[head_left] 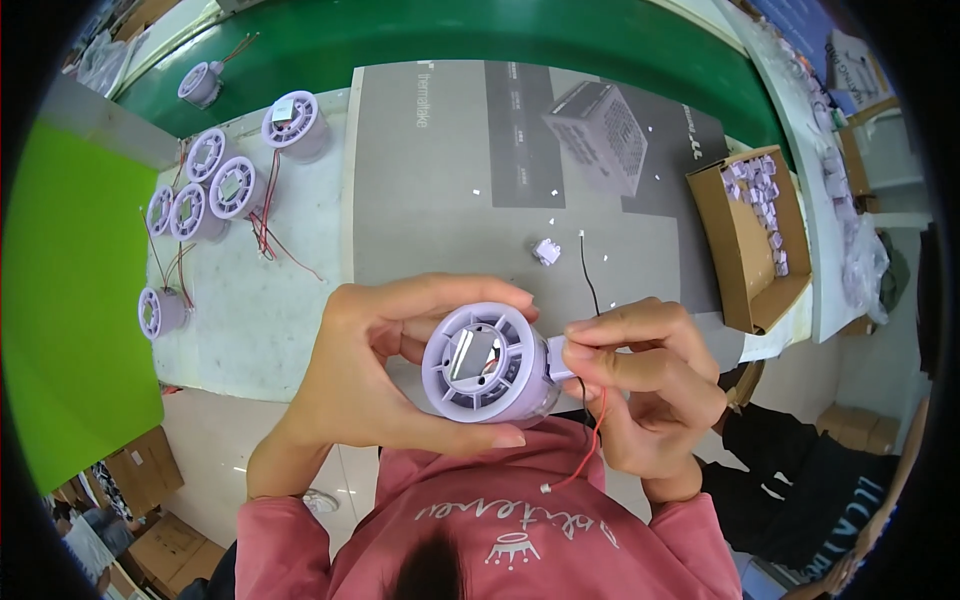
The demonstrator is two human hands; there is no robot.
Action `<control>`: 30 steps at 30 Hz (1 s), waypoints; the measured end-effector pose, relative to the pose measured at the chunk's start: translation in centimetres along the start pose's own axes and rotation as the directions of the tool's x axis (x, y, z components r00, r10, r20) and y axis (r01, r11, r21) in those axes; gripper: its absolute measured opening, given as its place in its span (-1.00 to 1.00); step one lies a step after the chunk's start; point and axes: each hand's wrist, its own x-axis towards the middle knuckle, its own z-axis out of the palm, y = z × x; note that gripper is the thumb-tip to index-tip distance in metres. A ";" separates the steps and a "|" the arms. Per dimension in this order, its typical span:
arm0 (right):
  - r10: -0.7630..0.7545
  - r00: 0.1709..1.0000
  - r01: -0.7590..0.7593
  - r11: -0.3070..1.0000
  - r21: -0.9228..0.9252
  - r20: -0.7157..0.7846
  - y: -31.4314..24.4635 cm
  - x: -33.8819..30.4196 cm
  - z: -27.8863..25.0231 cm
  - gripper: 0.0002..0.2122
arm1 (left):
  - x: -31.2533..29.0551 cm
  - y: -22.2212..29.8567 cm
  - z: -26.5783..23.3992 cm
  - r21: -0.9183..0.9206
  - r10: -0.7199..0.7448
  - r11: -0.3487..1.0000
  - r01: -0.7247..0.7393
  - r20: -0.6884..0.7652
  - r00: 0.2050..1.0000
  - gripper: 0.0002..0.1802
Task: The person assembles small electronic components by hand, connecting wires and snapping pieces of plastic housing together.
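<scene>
My left hand point(365, 365) is wrapped round a lavender plastic fan housing point(478, 362), its spoked round face turned up with a silvery rectangular window in the middle. Between the thumb and fingers of my right hand point(650, 375) is a small lavender plastic piece point(563, 358), set against the housing's right side. Whether the two are joined I cannot tell. A black wire point(589, 275) runs up past my right fingertips, and a red wire point(592, 450) hangs down to a small white connector. Beyond my hands a loose small lavender part point(546, 251) lies on the grey printed board.
Several similar lavender fan housings point(238, 188) with trailing wires stand on the white tabletop point(250, 340) at the left. An open cardboard box point(725, 250) of small lavender parts sits right of the grey printed board point(420, 190). White scraps dot the board. A green panel point(80, 300) rises at far left.
</scene>
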 end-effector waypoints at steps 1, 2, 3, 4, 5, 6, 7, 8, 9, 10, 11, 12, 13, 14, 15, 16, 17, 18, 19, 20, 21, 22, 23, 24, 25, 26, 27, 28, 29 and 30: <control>0.084 0.996 -0.084 0.996 -0.002 -0.001 -0.2 -0.1 0.0 -0.69 | 0.0 0.0 0.1 -0.001 0.010 1.000 -0.010 0.000 1.000 -0.17; 0.085 0.996 -0.085 0.996 -0.002 -0.005 -0.1 0.1 -0.2 -0.69 | 0.1 0.1 0.1 0.001 0.009 1.000 -0.009 0.003 1.000 -0.17; 0.054 0.999 -0.054 0.998 0.036 0.004 0.1 0.3 -0.4 -0.68 | 0.2 0.2 0.1 -0.025 0.023 0.999 -0.022 0.022 0.999 -0.16; 0.025 1.000 -0.026 0.997 0.071 0.012 0.3 0.4 -0.6 -0.68 | 0.3 0.1 0.1 -0.054 0.036 0.998 -0.033 0.043 0.998 -0.16; 0.028 1.000 -0.028 0.997 0.068 0.009 0.3 0.5 -0.7 -0.68 | 0.4 0.0 0.1 -0.055 0.035 0.998 -0.032 0.047 0.998 -0.16; 0.038 0.999 -0.039 0.996 0.075 0.016 0.4 0.6 -0.9 -0.69 | 0.5 -0.1 0.2 -0.028 0.051 0.998 -0.050 0.043 0.998 -0.16; 0.046 0.999 -0.048 0.995 0.084 0.023 0.4 0.6 -1.0 -0.70 | 0.5 -0.1 0.4 0.000 0.068 0.998 -0.068 0.039 0.997 -0.16; 0.047 0.999 -0.048 0.995 0.082 0.021 0.5 0.6 -1.2 -0.70 | 0.5 0.0 0.6 0.000 0.069 0.998 -0.069 0.042 0.997 -0.16; 0.018 1.000 -0.019 0.999 0.027 0.020 0.5 0.4 -1.5 -0.71 | 0.5 0.2 1.0 0.053 0.102 0.993 -0.103 0.032 0.994 -0.16; -0.011 1.000 0.012 1.000 -0.026 0.022 0.6 0.3 -1.6 -0.72 | 0.5 0.3 1.2 0.108 0.135 0.985 -0.136 0.021 0.991 -0.17; -0.012 1.000 0.012 1.000 -0.027 0.021 0.7 0.1 -1.7 -0.72 | 0.5 -0.1 1.1 0.093 0.186 0.977 -0.191 0.062 0.981 -0.26; -0.010 1.000 0.010 1.000 -0.005 0.009 0.9 -0.1 -1.8 -0.73 | 0.6 -0.2 1.2 0.093 0.187 0.977 -0.193 0.065 0.980 -0.26; -0.006 1.000 0.006 1.000 0.013 -0.005 0.9 -0.2 -2.0 -0.75 | 0.6 -0.3 1.4 0.107 0.192 0.974 -0.198 0.065 0.979 -0.25; -0.005 1.000 0.005 1.000 0.006 -0.008 1.0 -0.2 -2.1 -0.75 | 0.7 -0.3 1.6 0.120 0.196 0.972 -0.203 0.064 0.978 -0.25; -0.014 1.000 0.013 0.999 -0.036 -0.009 1.1 0.0 -2.1 -0.74 | 0.8 -0.4 1.7 0.117 0.198 0.972 -0.205 0.070 0.978 -0.25; -0.021 1.000 0.020 0.997 -0.078 -0.012 1.1 0.0 -2.1 -0.73 | 0.8 -0.4 1.8 0.167 0.214 0.961 -0.221 0.057 0.975 -0.25; -0.018 1.000 0.017 0.996 -0.084 -0.016 1.0 0.0 -2.2 -0.73 | 0.9 -0.4 1.9 0.217 0.231 0.948 -0.235 0.045 0.972 -0.25; -0.011 1.000 0.009 0.986 -0.169 -0.011 0.9 0.0 -2.3 -0.73 | 1.0 -0.3 2.0 0.214 0.230 0.948 -0.236 0.052 0.972 -0.25; -0.005 1.000 0.003 0.969 -0.247 -0.005 0.8 -0.1 -2.3 -0.72 | 0.9 -0.2 2.0 0.260 0.219 0.940 -0.223 0.046 0.975 -0.24; -0.002 1.000 0.000 0.969 -0.246 -0.009 0.8 -0.3 -2.2 -0.72 | 0.8 -0.2 2.1 0.305 0.207 0.929 -0.209 0.040 0.978 -0.24; 0.043 0.999 -0.046 0.968 -0.248 -0.017 0.9 -0.6 -2.2 -0.70 | 0.8 -0.1 2.2 0.307 0.202 0.929 -0.205 0.042 0.978 -0.24; 0.089 0.996 -0.093 0.964 -0.250 -0.026 1.0 -0.9 -2.1 -0.68 | 0.8 0.0 2.5 0.340 0.182 0.924 -0.177 0.017 0.983 -0.23; 0.095 0.995 -0.099 0.964 -0.248 -0.031 1.2 -1.2 -2.1 -0.68 | 0.7 0.0 2.7 0.373 0.161 0.916 -0.146 -0.008 0.987 -0.22; 0.109 0.994 -0.113 0.970 -0.216 -0.032 1.4 -1.6 -2.1 -0.68 | 0.7 -0.1 2.7 0.374 0.154 0.917 -0.142 -0.004 0.988 -0.22; 0.122 0.992 -0.127 0.975 -0.184 -0.034 1.7 -1.9 -2.1 -0.67 | 0.7 -0.2 2.7 0.386 0.134 0.914 -0.123 -0.002 0.991 -0.21; 0.116 0.991 -0.126 0.974 -0.189 -0.062 1.9 -2.1 -1.9 -0.68 | 0.8 -0.3 2.7 0.398 0.113 0.911 -0.104 0.001 0.994 -0.21; 0.111 0.990 -0.127 0.973 -0.194 -0.091 2.0 -2.3 -1.7 -0.69 | 0.8 -0.5 2.7 0.399 0.105 0.911 -0.099 0.007 0.994 -0.21; 0.131 0.990 -0.140 0.968 -0.206 -0.057 2.0 -2.4 -1.8 -0.71 | 0.8 -0.7 2.7 0.398 0.085 0.914 -0.082 0.012 0.996 -0.23; 0.138 0.988 -0.148 0.968 -0.203 -0.064 2.1 -2.7 -1.8 -0.71 | 0.9 -0.9 2.8 0.397 0.063 0.915 -0.065 0.018 0.998 -0.24; 0.209 0.976 -0.217 0.961 -0.173 -0.064 2.2 -3.1 -1.5 -0.73 | 1.0 -1.2 2.8 0.400 0.056 0.915 -0.061 0.024 0.998 -0.24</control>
